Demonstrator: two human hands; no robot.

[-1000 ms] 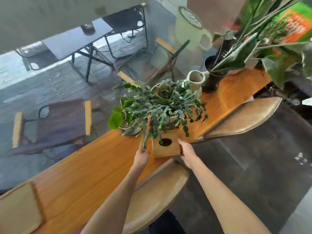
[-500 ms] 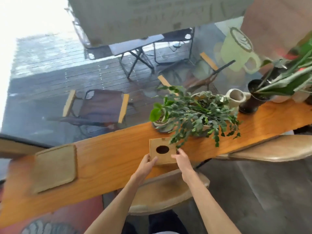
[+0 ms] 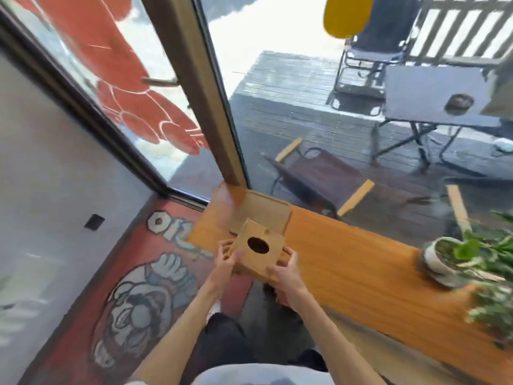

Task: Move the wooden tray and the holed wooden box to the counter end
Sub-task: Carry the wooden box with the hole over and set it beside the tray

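The holed wooden box point(image 3: 256, 250), light wood with a dark oval hole in its top, is held tilted above the near edge of the orange wooden counter point(image 3: 347, 262). My left hand point(image 3: 226, 258) grips its left side and my right hand point(image 3: 284, 269) grips its near right corner. Just beyond the box, the flat wooden tray point(image 3: 263, 211) lies at the counter's left end, against the window frame. The box covers the tray's near edge.
A white pot with a leafy plant point(image 3: 455, 257) stands on the counter at the right, more foliage point(image 3: 497, 304) nearer. A brown window post point(image 3: 202, 93) rises behind the counter end. Left of the counter is painted floor point(image 3: 133, 298). Chairs and a table stand outside the glass.
Both hands have lifted the holed box off the counter by the plants and carried it left to the counter end, near the tray. My view has swung left with it.
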